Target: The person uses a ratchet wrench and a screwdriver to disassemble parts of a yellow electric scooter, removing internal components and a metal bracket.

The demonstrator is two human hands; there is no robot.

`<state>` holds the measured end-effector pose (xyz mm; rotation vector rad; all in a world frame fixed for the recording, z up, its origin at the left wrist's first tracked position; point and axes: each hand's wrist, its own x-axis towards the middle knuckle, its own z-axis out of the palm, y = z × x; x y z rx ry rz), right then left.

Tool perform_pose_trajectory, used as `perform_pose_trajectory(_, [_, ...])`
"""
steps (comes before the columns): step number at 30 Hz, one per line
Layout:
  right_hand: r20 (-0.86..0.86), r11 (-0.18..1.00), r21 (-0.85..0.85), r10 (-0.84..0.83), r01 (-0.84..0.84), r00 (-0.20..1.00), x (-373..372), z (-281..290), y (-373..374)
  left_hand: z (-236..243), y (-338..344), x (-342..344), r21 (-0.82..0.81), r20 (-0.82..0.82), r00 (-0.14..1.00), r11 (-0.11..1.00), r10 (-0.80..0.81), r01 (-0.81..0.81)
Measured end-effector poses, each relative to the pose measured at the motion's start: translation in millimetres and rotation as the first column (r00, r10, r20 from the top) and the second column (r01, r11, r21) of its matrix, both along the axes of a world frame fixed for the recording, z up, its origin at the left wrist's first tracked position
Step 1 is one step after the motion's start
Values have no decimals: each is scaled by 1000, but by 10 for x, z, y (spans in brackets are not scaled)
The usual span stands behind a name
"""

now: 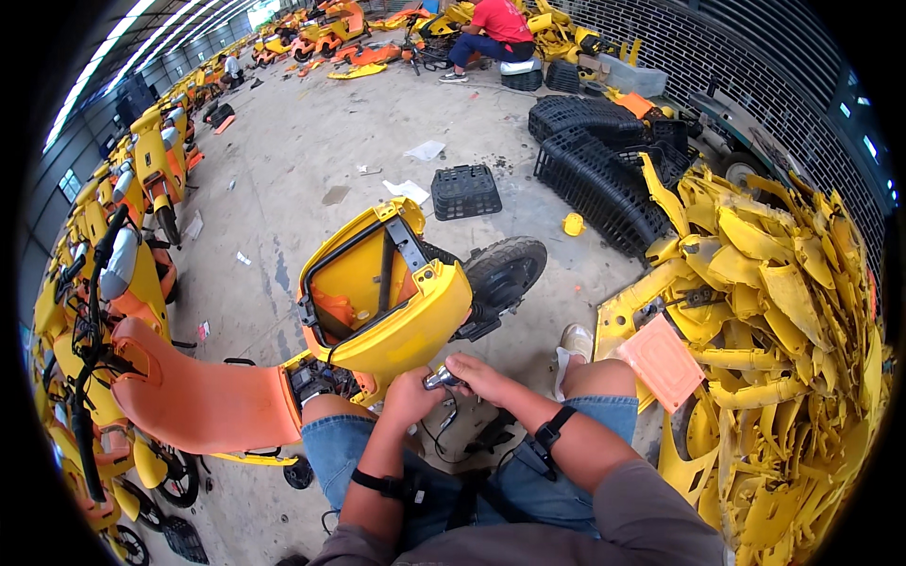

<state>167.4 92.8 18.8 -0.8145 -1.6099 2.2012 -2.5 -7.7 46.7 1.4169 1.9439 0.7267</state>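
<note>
Holding a short, silver, cylindrical metal tool [439, 379] between left grip [410, 397], clamped around one end, and right grip [478, 378], pressed together on the other. Lying crosswise, equally near both, just beside the lower edge of a rounded yellow plastic scooter body [415, 330].

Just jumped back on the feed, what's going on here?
The person's left hand and right hand are together on a small silver tool, right beside the yellow body of a scooter that is open at the top. A heap of yellow panels lies to the right, and black crates lie beyond it. Farther back, another person in a red top sits near more scooter parts.
</note>
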Motion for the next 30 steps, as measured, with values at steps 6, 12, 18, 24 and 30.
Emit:
perform_pose_trajectory(6, [-17, 993, -86, 74, -75, 997, 59, -175, 59, -10, -69, 15, 26, -204, 977, 998, -58, 64])
perform_pose_trajectory(12, [-41, 989, -74, 127, -130, 991, 125, -295, 48, 36, -95, 14, 30, -234, 965, 991, -118, 129])
perform_pose_trajectory(18, [-48, 987, -64, 143, -145, 989, 184, -352, 61, 34, -108, 53, 58, -233, 965, 989, -121, 138])
perform_pose_trajectory(24, [-70, 989, -48, 140, -143, 988, 193, -327, 51, 33, -137, 71, 51, -217, 969, 990, -118, 132])
perform_pose_trajectory(30, [-55, 989, -50, 138, -141, 989, 151, -252, 36, 41, -140, 20, 37, -194, 972, 989, -130, 140])
